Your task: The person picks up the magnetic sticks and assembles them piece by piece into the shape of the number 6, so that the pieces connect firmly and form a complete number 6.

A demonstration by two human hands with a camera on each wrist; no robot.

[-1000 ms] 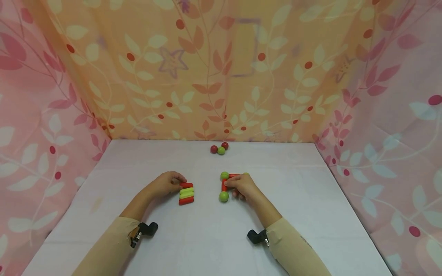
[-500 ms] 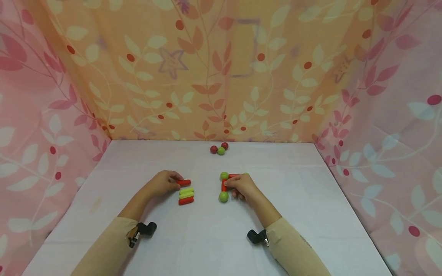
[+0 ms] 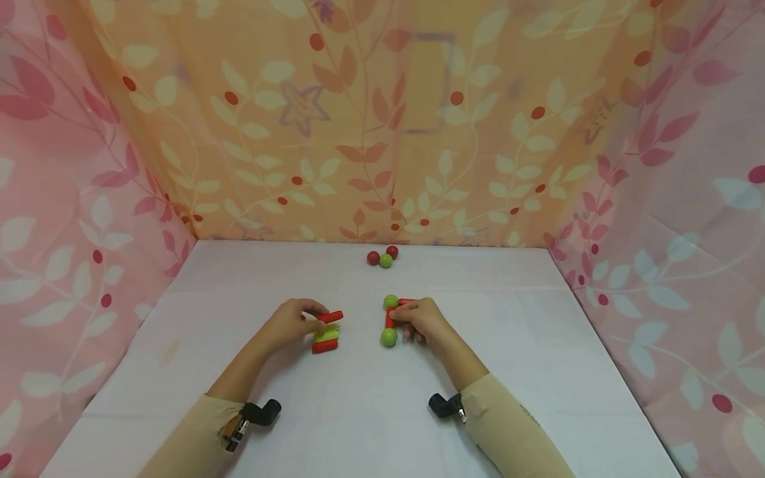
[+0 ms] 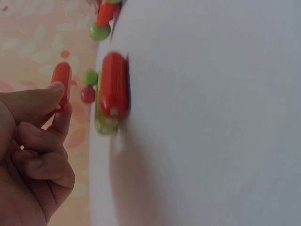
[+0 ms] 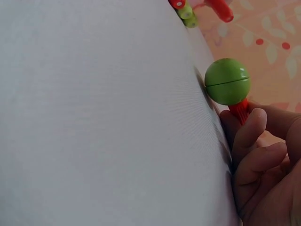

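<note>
My left hand (image 3: 315,320) pinches a red rod (image 3: 331,317) between thumb and forefinger, just above a small stack of rods (image 3: 325,340) with green ones over a red one. The left wrist view shows the pinched red rod (image 4: 62,84) apart from the stack's red rod (image 4: 114,84). My right hand (image 3: 402,320) grips a frame of red rods (image 3: 389,319) joined by green balls (image 3: 389,337) that lies on the white table (image 3: 358,411). In the right wrist view a green ball (image 5: 227,81) sits on a red rod (image 5: 240,109) held by my fingers (image 5: 254,155).
Two red balls and one green ball (image 3: 382,257) lie in a cluster near the table's back edge. Floral cloth walls (image 3: 382,133) close the table in at the back and on both sides. A black wrist camera mount (image 3: 445,406) shows on each sleeve.
My left hand has lifted the top red rod off the stack and slightly to the right. The right hand stays on the rod-and-ball frame.
</note>
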